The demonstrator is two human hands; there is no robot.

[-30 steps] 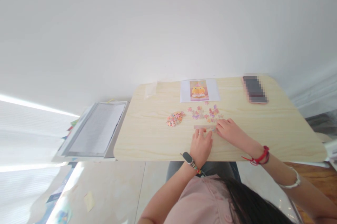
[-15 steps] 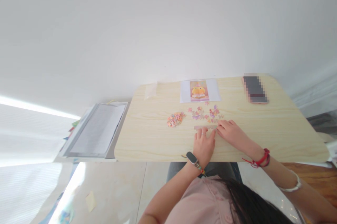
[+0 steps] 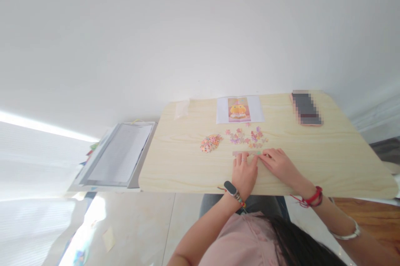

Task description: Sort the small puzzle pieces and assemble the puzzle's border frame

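A narrow strip of joined jigsaw puzzle pieces [image 3: 237,153] lies flat near the front of the table, pinkish with a greenish piece at its right end. My left hand [image 3: 245,172] holds the strip down from the near side, its fingertips bent onto it and the thumb near the right end. Closed in a pinch, the fingers of my right hand [image 3: 279,165] meet that right end and grip a puzzle piece [image 3: 259,153], partly hidden. Loose puzzle pieces [image 3: 238,136] are scattered just beyond the strip. A heap of puzzle pieces [image 3: 210,143] sits to the left.
A paper sheet with a printed picture [image 3: 239,110] lies at the table's back edge. At the back left is a clear plastic bag [image 3: 182,108]; a phone [image 3: 307,109] is at the back right. A tray with papers [image 3: 120,155] stands left of the wooden table [image 3: 175,166].
My right fingers have shifted slightly at the strip's right end, so the greenish piece now shows. The left hand stays on the strip. The whole view has moved slightly.
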